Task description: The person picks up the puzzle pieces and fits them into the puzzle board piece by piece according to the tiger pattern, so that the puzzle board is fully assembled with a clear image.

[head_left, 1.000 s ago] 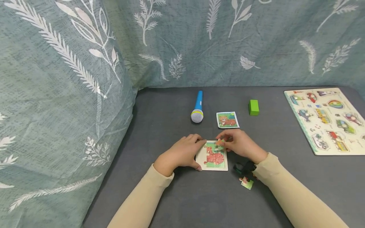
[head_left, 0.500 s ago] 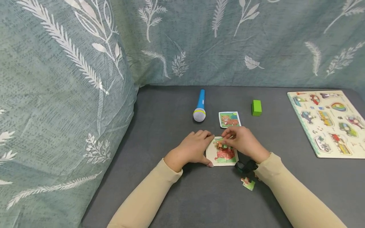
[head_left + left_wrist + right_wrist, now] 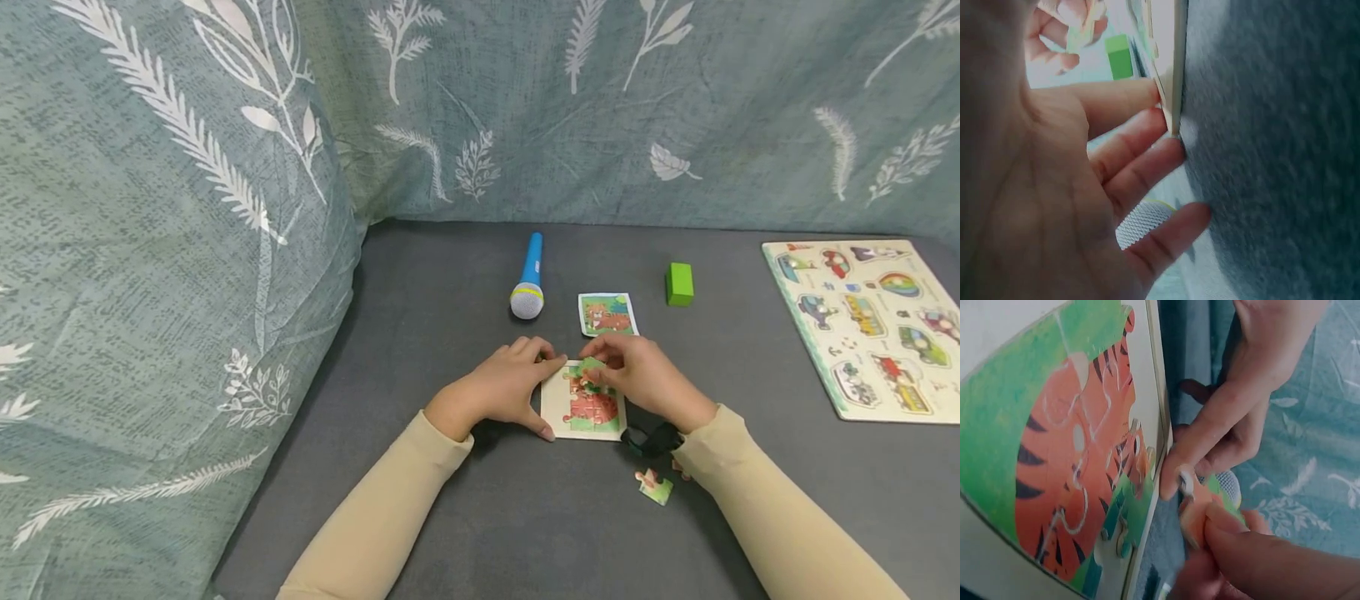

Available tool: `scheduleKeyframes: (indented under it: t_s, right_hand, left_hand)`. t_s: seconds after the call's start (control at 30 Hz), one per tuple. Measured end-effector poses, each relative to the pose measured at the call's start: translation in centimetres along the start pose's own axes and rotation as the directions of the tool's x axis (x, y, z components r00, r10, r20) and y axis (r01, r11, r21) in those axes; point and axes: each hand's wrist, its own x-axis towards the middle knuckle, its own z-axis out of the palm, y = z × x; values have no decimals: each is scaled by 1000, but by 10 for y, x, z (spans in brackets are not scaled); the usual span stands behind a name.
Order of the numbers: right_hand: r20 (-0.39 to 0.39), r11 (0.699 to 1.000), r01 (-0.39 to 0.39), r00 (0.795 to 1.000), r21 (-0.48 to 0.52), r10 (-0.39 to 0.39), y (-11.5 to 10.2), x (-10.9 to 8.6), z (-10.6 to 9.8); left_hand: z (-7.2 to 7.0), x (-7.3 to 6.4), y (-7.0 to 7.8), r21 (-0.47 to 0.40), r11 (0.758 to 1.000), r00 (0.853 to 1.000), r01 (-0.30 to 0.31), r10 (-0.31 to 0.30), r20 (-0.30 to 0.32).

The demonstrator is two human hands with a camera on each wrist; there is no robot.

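Observation:
A small jigsaw board (image 3: 555, 408) with a pale frame lies on the dark table, partly filled with orange, black-striped animal pieces on green. My left hand (image 3: 504, 385) rests along its left side, thumb by the lower corner and index fingertip near the upper edge; in the left wrist view the fingers (image 3: 1141, 172) stretch out against the board's edge. Between thumb and fingertips my right hand (image 3: 651, 379) pinches a jigsaw piece (image 3: 1194, 515), orange and green, held just over the board's upper part. Two loose jigsaw pieces lie below: one green and orange (image 3: 655, 487), another (image 3: 681, 469) half hidden by the right sleeve.
Behind the board lies a picture card (image 3: 607, 315) of an animal. Farther back are a blue toy microphone (image 3: 528, 287) and a green block (image 3: 680, 284). A larger picture puzzle board (image 3: 825, 342) lies at the right. Patterned cloth (image 3: 525, 108) rises behind the table.
The board has shifted right and slightly away, the left hand moving with it. The right hand keeps the piece pinched, turning it a little over the board's upper part.

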Motion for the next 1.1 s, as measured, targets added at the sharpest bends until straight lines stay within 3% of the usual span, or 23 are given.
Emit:
scheduleKeyframes:
  t_s: [0.23, 0.5, 0.63, 0.73, 0.8, 0.9, 1.0, 1.1]
  right_hand:
    - [10, 997, 70, 998, -14, -70, -1, 3, 4]
    - [11, 1000, 28, 1000, -7, -28, -5, 13, 11]
    - [9, 995, 82, 997, -53, -81, -5, 19, 18]
    - [-21, 979, 128, 991, -157, -133, -9, 19, 24]
    - [-51, 950, 161, 982, -268, -181, -15, 13, 25]
    - [-63, 878, 191, 968, -439, -243, -22, -2, 25]
    - [16, 786, 237, 961, -571, -278, -22, -17, 25]
    - [109, 713, 280, 955, -643, -277, -22, -24, 26]
  left_hand:
    - [1, 2, -10, -51, 999, 1000, -17, 17, -8]
    - [0, 0, -6, -6, 999, 997, 52, -52, -49]
    - [-2, -1, -5, 9, 997, 997, 70, -70, -44]
    - [-1, -1, -4, 7, 997, 996, 74, -74, -43]
    - [-1, -1, -4, 7, 997, 996, 74, -74, -41]
    - [0, -1, -3, -2, 998, 997, 61, -61, -45]
    - [0, -1, -2, 1, 998, 997, 57, -57, -43]
    - [0, -1, -3, 7, 998, 997, 67, -67, -40]
